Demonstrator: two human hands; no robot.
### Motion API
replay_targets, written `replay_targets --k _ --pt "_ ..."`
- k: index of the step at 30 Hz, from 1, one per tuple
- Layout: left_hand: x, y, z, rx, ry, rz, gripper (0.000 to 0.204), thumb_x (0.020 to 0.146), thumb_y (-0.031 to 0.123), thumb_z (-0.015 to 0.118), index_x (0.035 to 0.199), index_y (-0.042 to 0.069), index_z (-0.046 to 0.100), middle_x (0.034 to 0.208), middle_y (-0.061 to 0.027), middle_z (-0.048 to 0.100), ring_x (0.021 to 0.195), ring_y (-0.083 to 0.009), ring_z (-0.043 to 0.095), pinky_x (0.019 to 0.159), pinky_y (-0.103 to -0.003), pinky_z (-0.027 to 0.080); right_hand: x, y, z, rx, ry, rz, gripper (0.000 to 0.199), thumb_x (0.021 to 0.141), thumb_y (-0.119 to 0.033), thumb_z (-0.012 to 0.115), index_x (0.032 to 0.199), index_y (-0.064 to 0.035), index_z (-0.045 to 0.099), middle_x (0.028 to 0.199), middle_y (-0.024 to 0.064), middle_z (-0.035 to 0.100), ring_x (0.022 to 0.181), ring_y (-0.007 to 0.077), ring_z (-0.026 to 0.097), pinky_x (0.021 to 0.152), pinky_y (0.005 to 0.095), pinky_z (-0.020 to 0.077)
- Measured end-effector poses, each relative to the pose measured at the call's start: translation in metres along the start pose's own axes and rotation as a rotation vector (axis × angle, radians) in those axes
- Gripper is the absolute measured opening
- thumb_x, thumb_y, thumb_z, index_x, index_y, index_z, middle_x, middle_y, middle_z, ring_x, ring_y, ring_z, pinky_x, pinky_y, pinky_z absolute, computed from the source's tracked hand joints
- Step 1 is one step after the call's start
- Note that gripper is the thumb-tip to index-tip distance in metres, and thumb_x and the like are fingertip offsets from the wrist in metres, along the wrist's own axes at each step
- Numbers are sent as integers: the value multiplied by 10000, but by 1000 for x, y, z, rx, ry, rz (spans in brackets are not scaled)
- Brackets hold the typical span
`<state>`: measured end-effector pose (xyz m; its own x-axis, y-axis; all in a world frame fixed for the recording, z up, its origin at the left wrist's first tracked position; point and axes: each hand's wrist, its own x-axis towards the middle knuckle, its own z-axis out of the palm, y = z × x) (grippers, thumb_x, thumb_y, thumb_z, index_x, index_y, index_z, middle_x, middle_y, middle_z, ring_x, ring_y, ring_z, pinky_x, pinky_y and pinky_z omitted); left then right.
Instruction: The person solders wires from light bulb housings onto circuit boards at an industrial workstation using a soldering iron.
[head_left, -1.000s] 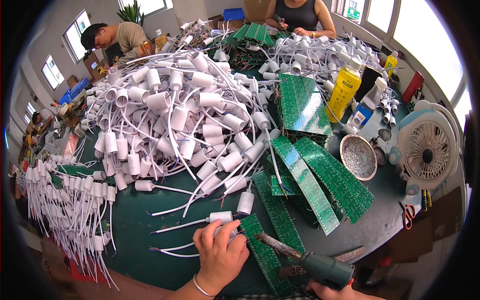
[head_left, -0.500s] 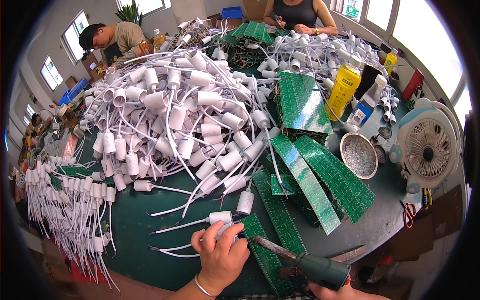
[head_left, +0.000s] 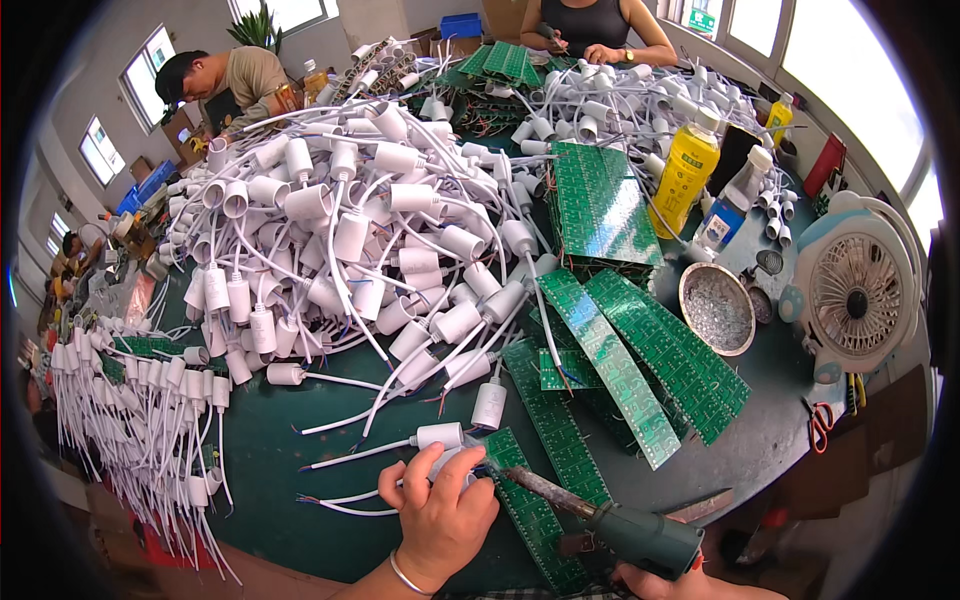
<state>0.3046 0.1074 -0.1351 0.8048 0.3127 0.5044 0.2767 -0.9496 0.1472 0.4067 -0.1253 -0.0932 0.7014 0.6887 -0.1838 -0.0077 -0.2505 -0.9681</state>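
My left hand [head_left: 440, 515] presses down on a white lamp socket [head_left: 438, 436] with its white cable, at the near end of a green circuit board strip [head_left: 530, 505]. My right hand [head_left: 690, 583] shows only at the bottom edge and grips a dark green soldering iron [head_left: 625, 530]. The iron's tip [head_left: 490, 470] touches the board right beside my left fingers. A big heap of white lamp sockets with cables [head_left: 340, 240] fills the green table behind.
More green board strips [head_left: 640, 350] lie to the right, with a stack [head_left: 600, 205] behind them. A metal bowl [head_left: 716, 308], a small fan [head_left: 856, 290], a yellow bottle [head_left: 686, 170] and a clear bottle [head_left: 730, 205] stand at right. Wired sockets [head_left: 130, 400] lie in a row at left. Other people work at the far side.
My left hand has shifted slightly on the socket and the iron's tip has stayed at the board. Little else has moved.
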Motion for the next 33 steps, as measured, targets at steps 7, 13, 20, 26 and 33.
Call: replay_targets --k 7,13,20,26,33 --pt "1 2 -1 0 13 -1 195 583 83 717 666 149 552 1119 19 572 1153 -289 408 878 -471 271 -6 5 -7 22 -27 -3 287 778 -24 624 1062 9 613 884 90 630 732 191 594 659 326 487" --pt "3 4 3 13 43 15 171 610 83 700 659 145 547 1101 13 579 1136 -296 424 895 -478 275 -20 11 -24 -88 71 -108 297 795 -28 620 1090 -5 603 873 93 626 698 176 601 644 324 500" --pt "1 4 0 17 57 12 163 633 66 688 632 120 534 1078 -23 582 1126 -317 432 915 -505 268 -11 -8 -73 285 388 -300 481 796 57 488 1273 0 456 1100 130 628 632 115 607 497 234 456" --pt "-3 0 -4 11 66 19 147 632 80 690 665 109 550 1091 -23 575 1135 -310 418 905 -512 272 53 -12 -110 60 761 -660 330 837 5 534 1167 3 523 982 107 642 623 99 568 552 240 478" --pt "3 5 -2 -38 49 55 155 648 150 711 749 144 593 1134 7 574 1128 -263 438 914 -477 292 29 14 -155 -112 790 -415 320 875 -25 524 1193 6 510 1136 97 610 601 87 531 554 229 446"
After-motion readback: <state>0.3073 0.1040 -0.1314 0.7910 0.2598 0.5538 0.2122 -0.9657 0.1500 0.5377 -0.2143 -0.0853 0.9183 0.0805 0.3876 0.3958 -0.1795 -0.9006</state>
